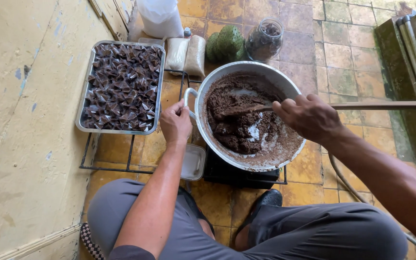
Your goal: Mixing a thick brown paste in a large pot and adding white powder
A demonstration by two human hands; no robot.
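Leftmost of everything, well to the left of the big metal pan [292, 91], a rectangular metal tray [84, 108] sits on a black wire rack [130, 156], packed with small dark cone-shaped wrapped pieces [121, 86]. Beyond the pan's far-left rim lie two pale, filled plastic bags [185, 55], with a white plastic container [160, 17] farther back still. Directly behind the pan rest two green bumpy fruits [226, 42], and just right of them stands a glass jar [265, 39] with dark contents.

At the pan's left edge, the left hand [175, 123] is closed around the pan's handle [188, 98], fingers curled over it. A small clear plastic box [193, 161] lies below that hand, just beside the pan's near-left rim. The pan itself stands on a black burner [239, 175] and holds a thick brown mixture [239, 120] with pale streaks at its middle and near side.

Over the pan's right rim, the right hand [309, 117] is clenched on a long wooden paddle [386, 105], whose blade end is sunk in the brown mixture while the shaft runs off to the right. A grey hose [345, 180] curves along the tiled floor [338, 53] right of the pan.
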